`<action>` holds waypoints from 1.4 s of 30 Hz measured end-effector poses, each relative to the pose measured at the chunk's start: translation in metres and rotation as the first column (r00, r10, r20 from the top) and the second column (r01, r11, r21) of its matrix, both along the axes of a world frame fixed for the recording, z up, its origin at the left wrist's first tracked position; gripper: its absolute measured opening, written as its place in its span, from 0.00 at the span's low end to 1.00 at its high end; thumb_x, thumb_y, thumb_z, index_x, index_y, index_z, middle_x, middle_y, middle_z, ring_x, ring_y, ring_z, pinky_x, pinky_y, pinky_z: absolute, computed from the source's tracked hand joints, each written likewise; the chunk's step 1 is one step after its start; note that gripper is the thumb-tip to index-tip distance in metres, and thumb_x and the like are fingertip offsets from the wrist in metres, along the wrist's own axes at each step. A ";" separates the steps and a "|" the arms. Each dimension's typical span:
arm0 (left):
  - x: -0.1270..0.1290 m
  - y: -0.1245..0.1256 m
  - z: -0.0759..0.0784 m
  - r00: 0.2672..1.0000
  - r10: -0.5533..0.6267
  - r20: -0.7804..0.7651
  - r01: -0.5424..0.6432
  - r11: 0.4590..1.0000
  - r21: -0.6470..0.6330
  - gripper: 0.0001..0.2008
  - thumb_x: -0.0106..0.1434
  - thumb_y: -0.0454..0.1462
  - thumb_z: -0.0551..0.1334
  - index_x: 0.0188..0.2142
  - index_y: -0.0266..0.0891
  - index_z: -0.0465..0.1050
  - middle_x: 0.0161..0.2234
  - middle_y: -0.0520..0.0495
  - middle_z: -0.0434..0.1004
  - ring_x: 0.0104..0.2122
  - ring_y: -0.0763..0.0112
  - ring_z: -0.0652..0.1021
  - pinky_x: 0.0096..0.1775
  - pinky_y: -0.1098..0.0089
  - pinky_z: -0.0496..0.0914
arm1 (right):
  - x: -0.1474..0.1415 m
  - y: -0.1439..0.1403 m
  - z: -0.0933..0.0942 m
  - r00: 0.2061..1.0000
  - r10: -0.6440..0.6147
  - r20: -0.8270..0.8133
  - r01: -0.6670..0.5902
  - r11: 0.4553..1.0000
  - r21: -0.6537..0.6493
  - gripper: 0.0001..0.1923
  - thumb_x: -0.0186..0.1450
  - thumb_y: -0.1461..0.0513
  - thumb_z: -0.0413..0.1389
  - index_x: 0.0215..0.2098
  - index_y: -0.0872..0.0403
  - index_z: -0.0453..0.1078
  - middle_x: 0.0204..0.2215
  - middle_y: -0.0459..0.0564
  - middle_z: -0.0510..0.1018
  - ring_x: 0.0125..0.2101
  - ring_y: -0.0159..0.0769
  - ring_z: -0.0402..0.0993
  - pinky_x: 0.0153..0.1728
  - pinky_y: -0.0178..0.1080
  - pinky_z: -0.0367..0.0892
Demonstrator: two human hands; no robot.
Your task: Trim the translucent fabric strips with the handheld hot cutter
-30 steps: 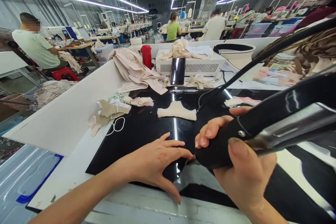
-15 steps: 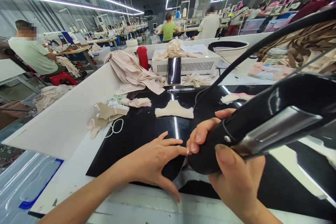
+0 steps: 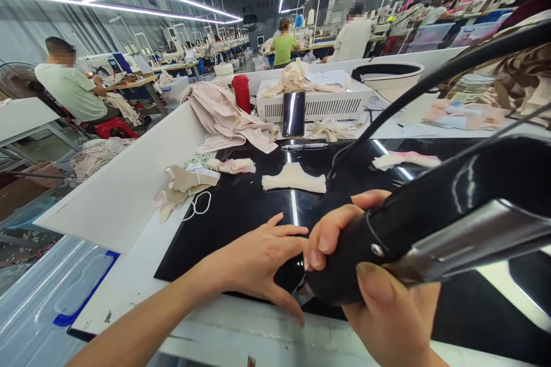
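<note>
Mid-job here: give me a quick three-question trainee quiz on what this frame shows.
1. True or false: the right hand grips the black handle.
2. Which stands upright against the white vented box? A) red cup B) dark phone C) pen
3. Fill in: the left hand rests fingers spread on the glossy ____ tabletop.

Key
1. True.
2. B: the dark phone; the red cup stands left of the box, the pen lies flat.
3. Black.

A garment factory floor: rows of sewing machines (image 3: 107, 62) at upper left, seated workers (image 3: 69, 86) at benches, strip lights overhead, and cut fabric pieces (image 3: 294, 178) heaped across the black worktable (image 3: 241, 206).
</note>
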State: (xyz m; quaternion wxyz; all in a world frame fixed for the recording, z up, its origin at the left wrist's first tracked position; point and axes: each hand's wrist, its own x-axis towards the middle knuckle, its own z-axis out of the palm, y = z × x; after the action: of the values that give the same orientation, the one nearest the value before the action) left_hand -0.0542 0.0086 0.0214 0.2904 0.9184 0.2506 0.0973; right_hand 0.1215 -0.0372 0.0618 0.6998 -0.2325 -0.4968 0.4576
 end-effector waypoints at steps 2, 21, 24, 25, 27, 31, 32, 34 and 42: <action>0.000 0.000 -0.001 1.000 0.006 0.015 -0.006 1.000 -0.007 0.39 0.61 0.49 0.79 0.66 0.45 0.69 0.67 0.38 0.73 0.74 0.47 0.64 0.74 0.34 0.43 | 0.003 0.002 -0.001 1.000 0.020 -0.012 -0.020 1.000 0.006 0.20 0.68 0.51 0.70 0.52 0.44 0.70 0.28 0.41 0.77 0.24 0.34 0.74 0.27 0.38 0.78; -0.018 0.015 -0.002 0.954 0.285 0.099 -0.294 0.810 0.508 0.12 0.78 0.30 0.59 0.53 0.41 0.79 0.67 0.39 0.74 0.69 0.48 0.71 0.71 0.33 0.58 | 0.050 0.028 0.006 0.977 -0.209 -0.042 0.209 0.978 -0.008 0.24 0.62 0.50 0.74 0.50 0.46 0.73 0.28 0.41 0.80 0.23 0.35 0.74 0.25 0.38 0.75; -0.005 0.004 -0.003 0.933 0.310 0.183 -0.359 0.834 0.418 0.11 0.77 0.32 0.62 0.55 0.38 0.78 0.60 0.38 0.79 0.61 0.55 0.77 0.69 0.44 0.67 | 0.046 0.029 0.004 0.980 -0.193 -0.042 0.193 0.981 -0.001 0.25 0.63 0.50 0.74 0.52 0.46 0.71 0.29 0.40 0.80 0.24 0.34 0.75 0.28 0.39 0.75; 0.001 -0.001 -0.002 0.933 0.310 0.181 -0.356 0.866 0.351 0.12 0.75 0.33 0.65 0.56 0.38 0.78 0.59 0.39 0.79 0.59 0.56 0.78 0.66 0.49 0.72 | 0.044 0.029 0.004 0.981 -0.188 -0.042 0.188 0.982 0.001 0.25 0.63 0.50 0.74 0.52 0.45 0.71 0.29 0.40 0.80 0.24 0.34 0.75 0.28 0.39 0.75; 0.012 -0.011 0.001 0.942 0.302 0.145 -0.329 0.916 0.228 0.18 0.72 0.37 0.70 0.59 0.39 0.77 0.58 0.39 0.79 0.58 0.56 0.78 0.62 0.54 0.76 | 0.041 0.030 0.003 0.982 -0.182 -0.048 0.182 0.983 0.003 0.25 0.63 0.50 0.74 0.52 0.45 0.71 0.29 0.40 0.80 0.24 0.34 0.76 0.28 0.39 0.74; 0.027 -0.024 0.004 0.959 0.282 0.007 -0.281 0.955 0.095 0.33 0.65 0.44 0.77 0.65 0.37 0.73 0.63 0.36 0.75 0.62 0.50 0.75 0.70 0.41 0.65 | 0.037 0.032 -0.001 0.984 -0.169 -0.058 0.170 0.985 0.013 0.24 0.64 0.51 0.73 0.52 0.45 0.70 0.30 0.40 0.81 0.24 0.33 0.76 0.28 0.38 0.74; 0.029 -0.026 0.004 0.960 0.280 -0.025 -0.278 0.957 0.079 0.36 0.63 0.46 0.78 0.66 0.36 0.72 0.64 0.35 0.74 0.64 0.47 0.74 0.71 0.38 0.61 | 0.037 0.033 -0.002 0.984 -0.167 -0.056 0.168 0.986 0.013 0.24 0.64 0.52 0.73 0.52 0.45 0.70 0.30 0.40 0.81 0.25 0.33 0.76 0.27 0.38 0.74; 0.032 -0.027 0.005 0.958 0.277 -0.074 -0.273 0.960 0.054 0.41 0.61 0.49 0.79 0.67 0.35 0.71 0.66 0.33 0.72 0.66 0.44 0.72 0.72 0.34 0.58 | 0.038 0.034 -0.005 0.985 -0.167 -0.046 0.168 0.986 0.010 0.24 0.65 0.52 0.73 0.53 0.45 0.70 0.31 0.40 0.81 0.25 0.33 0.76 0.27 0.37 0.74; 0.034 -0.029 0.006 0.957 0.264 -0.124 -0.260 0.965 0.044 0.41 0.63 0.49 0.77 0.70 0.38 0.69 0.68 0.34 0.70 0.67 0.43 0.71 0.73 0.33 0.52 | 0.042 0.032 -0.009 0.982 -0.187 -0.016 0.187 0.982 -0.006 0.25 0.64 0.51 0.73 0.53 0.45 0.69 0.32 0.40 0.80 0.26 0.33 0.77 0.28 0.38 0.76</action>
State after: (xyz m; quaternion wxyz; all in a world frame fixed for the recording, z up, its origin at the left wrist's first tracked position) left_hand -0.0206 -0.0201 0.0272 0.2455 0.8854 0.3868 0.0786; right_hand 0.1636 -0.0048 0.0531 0.7431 -0.2760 -0.4661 0.3928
